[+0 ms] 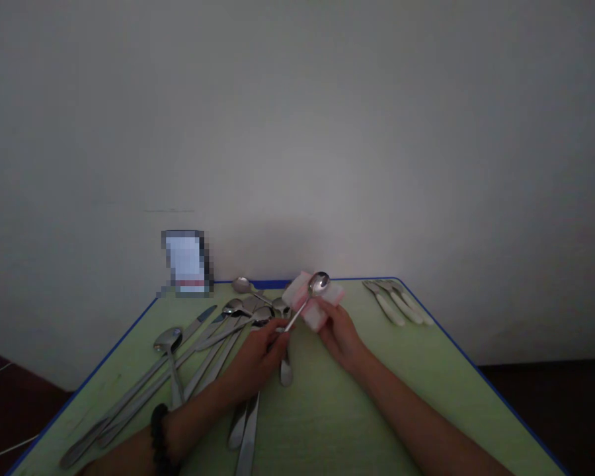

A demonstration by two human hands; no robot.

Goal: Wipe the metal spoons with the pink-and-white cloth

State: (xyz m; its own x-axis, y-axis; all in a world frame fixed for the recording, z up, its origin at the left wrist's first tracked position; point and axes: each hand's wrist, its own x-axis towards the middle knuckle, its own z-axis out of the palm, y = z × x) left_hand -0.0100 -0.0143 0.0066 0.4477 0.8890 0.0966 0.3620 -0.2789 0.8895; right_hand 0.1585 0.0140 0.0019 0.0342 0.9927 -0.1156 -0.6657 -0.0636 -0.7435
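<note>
A metal spoon (320,283) is held up over the table, bowl pointing away from me. My left hand (262,354) is closed around the end of its handle. A pink and white cloth (313,316) lies behind and under the spoon's bowl, gripped by my right hand (341,334) with bent fingers. Beneath and left of my left hand, a loose pile of spoons and knives covers the table, among them a large spoon (168,340) and a spoon (285,373) lying just past my fingers. My left forearm hides part of the pile.
The green table (327,410) has a blue edge and stands against a grey wall (297,132). Several forks with pale handles (394,304) lie side by side at the back right. A blurred device with a lit screen (186,261) stands at the back left corner.
</note>
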